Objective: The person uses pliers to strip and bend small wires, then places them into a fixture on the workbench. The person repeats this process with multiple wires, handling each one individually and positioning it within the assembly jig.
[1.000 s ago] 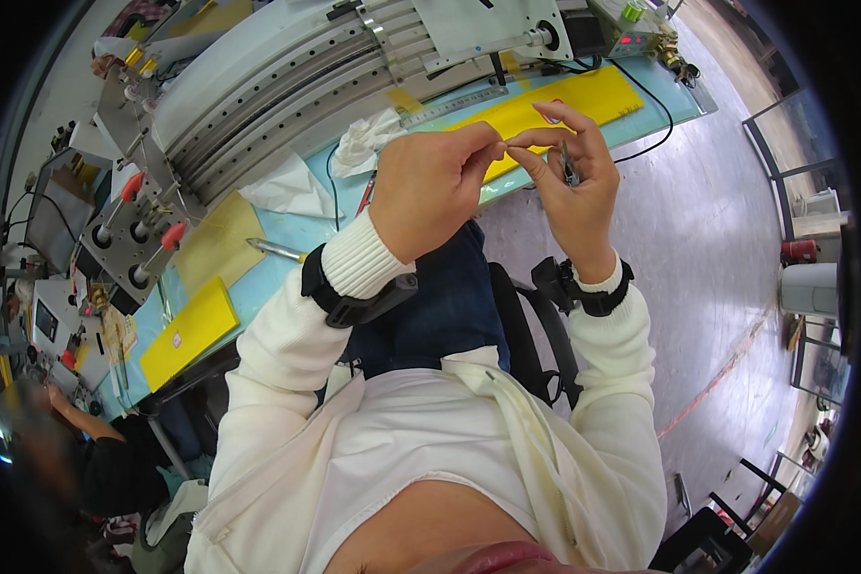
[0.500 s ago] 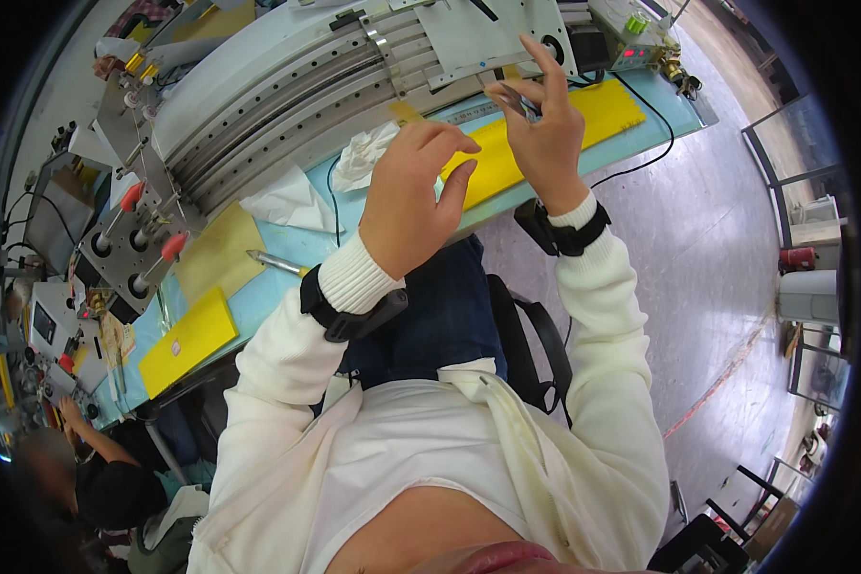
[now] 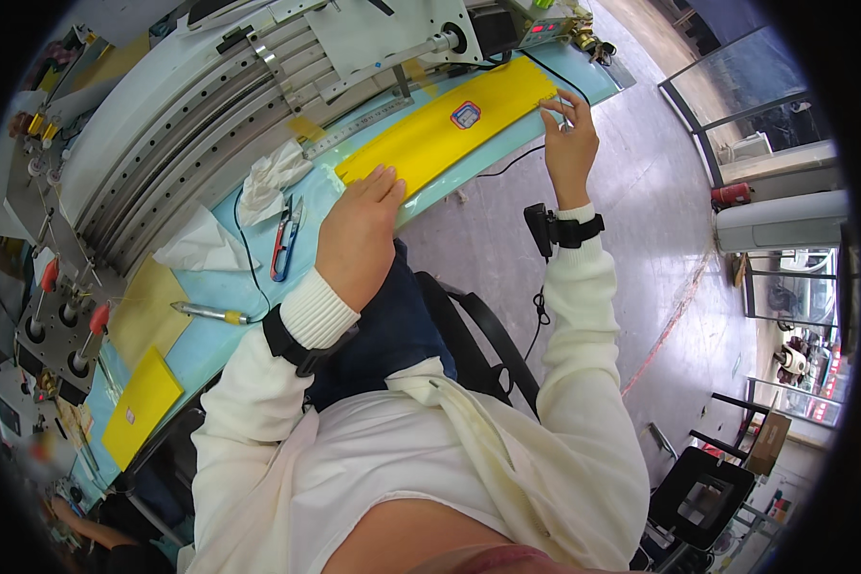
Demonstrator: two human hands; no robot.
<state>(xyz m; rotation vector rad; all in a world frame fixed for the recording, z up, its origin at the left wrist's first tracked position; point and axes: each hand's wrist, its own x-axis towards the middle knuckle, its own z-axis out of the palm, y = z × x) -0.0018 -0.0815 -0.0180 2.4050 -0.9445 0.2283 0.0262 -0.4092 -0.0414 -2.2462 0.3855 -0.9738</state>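
Observation:
A long yellow board (image 3: 430,134) lies on the light-blue bench covering, with a small blue-and-red label on it. My left hand (image 3: 359,225) rests flat on the board's near left end, fingers stretched out and close together. At the right end, beside the frayed-looking edge, my right hand (image 3: 572,143) is raised with its fingers pinched. Between them is a slim metal tool (image 3: 566,121) like tweezers, mostly hidden by the fingers. A steel ruler (image 3: 362,124) lies along the board's far side.
Behind stands a long machine with metal rails (image 3: 230,124). Left of my left hand lie red-and-blue snips (image 3: 285,239), crumpled white tissue (image 3: 273,180), a pen-like metal tool (image 3: 210,313) and a smaller yellow board (image 3: 142,407). A black cable (image 3: 239,230) crosses the bench. Another person's arm (image 3: 91,526) shows lower left.
My left hand has come down onto the yellow board. The right hand has lowered to the board's right end. The view has shifted right, and the label and snips now show.

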